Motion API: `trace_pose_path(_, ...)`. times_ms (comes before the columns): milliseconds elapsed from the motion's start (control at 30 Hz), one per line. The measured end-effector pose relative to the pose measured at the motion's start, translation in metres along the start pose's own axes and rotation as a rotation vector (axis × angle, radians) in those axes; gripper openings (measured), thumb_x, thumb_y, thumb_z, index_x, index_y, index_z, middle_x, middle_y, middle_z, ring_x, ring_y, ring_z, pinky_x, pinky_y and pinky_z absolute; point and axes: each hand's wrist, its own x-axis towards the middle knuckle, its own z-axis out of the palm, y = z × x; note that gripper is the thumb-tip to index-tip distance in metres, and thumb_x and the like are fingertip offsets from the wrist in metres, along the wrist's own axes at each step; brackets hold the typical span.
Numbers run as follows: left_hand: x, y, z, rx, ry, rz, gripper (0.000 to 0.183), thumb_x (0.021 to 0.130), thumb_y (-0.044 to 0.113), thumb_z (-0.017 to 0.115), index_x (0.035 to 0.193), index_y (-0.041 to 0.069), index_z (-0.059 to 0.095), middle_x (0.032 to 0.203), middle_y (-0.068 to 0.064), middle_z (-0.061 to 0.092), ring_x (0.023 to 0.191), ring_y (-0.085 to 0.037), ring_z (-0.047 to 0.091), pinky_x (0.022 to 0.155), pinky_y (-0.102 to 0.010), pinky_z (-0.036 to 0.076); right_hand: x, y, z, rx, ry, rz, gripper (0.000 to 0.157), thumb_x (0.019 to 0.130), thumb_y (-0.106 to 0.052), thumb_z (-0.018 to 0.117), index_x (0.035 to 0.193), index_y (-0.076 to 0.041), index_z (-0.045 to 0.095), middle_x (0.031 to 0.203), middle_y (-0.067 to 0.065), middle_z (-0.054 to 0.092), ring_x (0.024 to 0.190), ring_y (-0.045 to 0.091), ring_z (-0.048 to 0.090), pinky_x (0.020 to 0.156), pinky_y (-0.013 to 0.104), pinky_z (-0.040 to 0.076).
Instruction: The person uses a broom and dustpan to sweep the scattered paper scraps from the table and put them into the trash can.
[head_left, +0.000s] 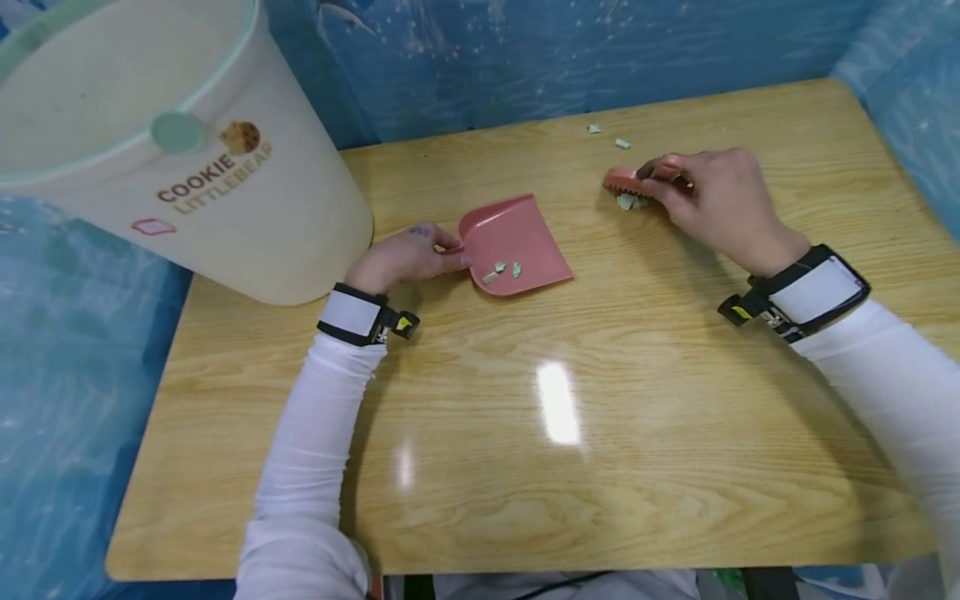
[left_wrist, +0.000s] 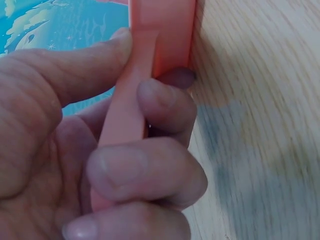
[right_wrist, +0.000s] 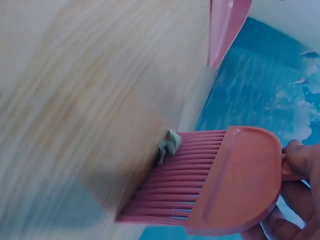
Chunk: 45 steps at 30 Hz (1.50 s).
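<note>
My left hand (head_left: 408,257) grips the handle of a pink dustpan (head_left: 517,237) on the wooden table. In the left wrist view, the fingers curl round that handle (left_wrist: 127,110), with the thumb along its side. Several pale green scraps (head_left: 500,267) lie inside the pan near its handle end. Off to the right, my right hand (head_left: 723,200) holds a small pink brush (head_left: 624,181) by its handle. In the right wrist view, the bristles (right_wrist: 175,175) touch the table, and a crumpled scrap (right_wrist: 171,142) sits against them.
Two more scraps lie near the table's back edge, one scrap (head_left: 622,143) just behind the brush. A tall white bin (head_left: 300,225) with a mint rim stands at the back left, beside my left hand. Blue sea-patterned cloth (head_left: 562,58) rises behind the table (head_left: 465,433).
</note>
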Motion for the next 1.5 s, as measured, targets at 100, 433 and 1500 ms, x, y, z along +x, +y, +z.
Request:
trace_pose_path(100, 0.0, -0.001, 0.0, 0.003, -0.001, -0.007, 0.06, 0.094, 0.052, 0.055, 0.138, 0.012, 0.046, 0.131, -0.01, 0.042, 0.114, -0.027, 0.043, 0.099, -0.046, 0.039, 0.002, -0.006, -0.005, 0.032, 0.021, 0.02, 0.016, 0.091, -0.012, 0.067, 0.099, 0.0, 0.074, 0.078, 0.019, 0.071, 0.051, 0.019, 0.047, 0.05, 0.032, 0.029)
trace_pose_path(433, 0.0, -0.002, -0.002, 0.014, 0.004, 0.003, 0.06, 0.094, 0.052, 0.055, 0.138, 0.013, 0.047, 0.132, -0.01, 0.042, 0.113, -0.027, 0.043, 0.098, -0.045, 0.039, 0.003, 0.014, -0.014, -0.059, 0.052, 0.072, 0.018, 0.091, -0.011, 0.066, 0.091, 0.007, 0.07, 0.07, 0.023, 0.066, 0.053, 0.028, 0.045, 0.051, 0.039, 0.027)
trace_pose_path(1500, 0.0, -0.001, 0.0, -0.008, 0.009, 0.029, 0.058, 0.094, 0.049, 0.055, 0.137, 0.011, 0.047, 0.127, -0.01, 0.042, 0.105, -0.026, 0.045, 0.089, -0.041, 0.042, 0.017, -0.047, 0.014, 0.039, -0.013, 0.03, 0.03, 0.097, -0.017, 0.056, 0.072, -0.003, 0.059, 0.05, 0.009, 0.052, 0.044, 0.022, 0.048, 0.044, 0.034, 0.035)
